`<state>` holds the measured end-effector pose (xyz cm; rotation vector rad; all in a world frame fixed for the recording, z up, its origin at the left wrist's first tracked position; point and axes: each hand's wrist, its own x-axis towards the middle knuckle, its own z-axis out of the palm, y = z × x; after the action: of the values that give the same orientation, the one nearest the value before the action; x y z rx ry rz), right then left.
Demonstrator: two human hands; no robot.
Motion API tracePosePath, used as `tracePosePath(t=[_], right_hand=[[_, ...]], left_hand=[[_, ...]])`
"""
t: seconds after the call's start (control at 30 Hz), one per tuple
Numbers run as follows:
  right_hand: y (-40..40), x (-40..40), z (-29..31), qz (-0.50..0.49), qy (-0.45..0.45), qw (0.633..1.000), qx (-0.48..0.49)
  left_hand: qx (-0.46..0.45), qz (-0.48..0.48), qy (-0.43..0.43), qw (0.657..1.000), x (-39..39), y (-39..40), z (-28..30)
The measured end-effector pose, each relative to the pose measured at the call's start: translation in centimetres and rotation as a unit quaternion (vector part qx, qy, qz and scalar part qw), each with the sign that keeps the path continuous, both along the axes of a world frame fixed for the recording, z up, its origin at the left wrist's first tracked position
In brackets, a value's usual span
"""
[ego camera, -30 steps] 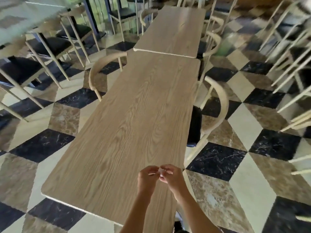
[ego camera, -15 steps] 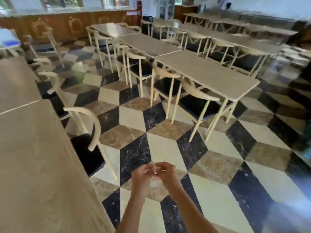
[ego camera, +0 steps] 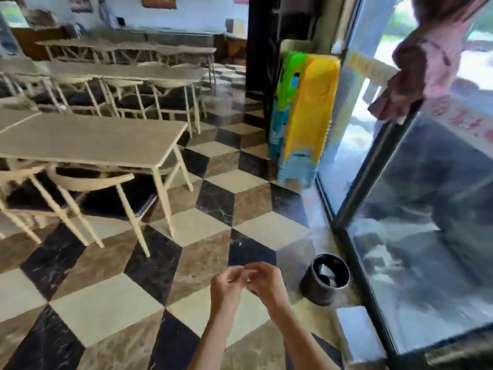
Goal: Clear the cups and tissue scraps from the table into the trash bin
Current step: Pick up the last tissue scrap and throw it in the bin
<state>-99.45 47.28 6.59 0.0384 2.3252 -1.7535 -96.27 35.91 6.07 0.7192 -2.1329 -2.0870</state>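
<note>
My left hand [ego camera: 226,285] and my right hand [ego camera: 264,279] are held together in front of me above the checkered floor. Their fingertips pinch a small white tissue scrap [ego camera: 247,276], most of which is hidden by the fingers. A black round trash bin [ego camera: 324,280] stands on the floor just right of my hands, beside the glass door; it holds a pale piece of rubbish. No cups are in view.
A light wooden table [ego camera: 88,140] with pale chairs [ego camera: 88,182] stands at the left, more rows behind. A stack of yellow and green plastic stools [ego camera: 304,113] leans by the black pillar. A person in pink [ego camera: 426,62] stands at the glass door [ego camera: 426,209].
The view has swung right, from the long table across the room to the door. The trash bin has come into sight. My hands stay together on the scrap.
</note>
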Motion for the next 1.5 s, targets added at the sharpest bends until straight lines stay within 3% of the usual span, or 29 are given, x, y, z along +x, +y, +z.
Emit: tracePosePath(t=[0.37, 0.63, 0.9, 1.17, 1.4, 1.5], right_hand=[[17.8, -10.2, -0.8, -0.216, -0.037, 0.974, -0.054], [26.4, -24.1, -3.8, -0.356, -0.047, 0.933, -0.028], [32.0, -33.6, -7.7, -0.400, -0.100, 0.910, -0.036], [35.5, -37.4, -23.3, -0.386, -0.216, 0.894, -0.077], [37.5, -39.2, -43.1, -0.383, -0.286, 0.870, -0.120], [38.1, -39.9, -48.8, -0.375, -0.298, 0.870, -0.115]], left_hand=[[-0.016, -0.229, -0.018, 0.973, -16.1, 18.0, -1.5], [-0.039, -0.355, -0.037, 0.933, -32.4, 27.0, -4.5], [-0.050, -0.416, -0.082, 0.904, -43.2, 32.7, -8.9], [-0.045, -0.371, -0.220, 0.901, -46.8, 35.6, -24.8], [-0.069, -0.354, -0.270, 0.893, -48.4, 37.9, -41.7], [-0.090, -0.370, -0.279, 0.882, -49.0, 38.4, -46.9]])
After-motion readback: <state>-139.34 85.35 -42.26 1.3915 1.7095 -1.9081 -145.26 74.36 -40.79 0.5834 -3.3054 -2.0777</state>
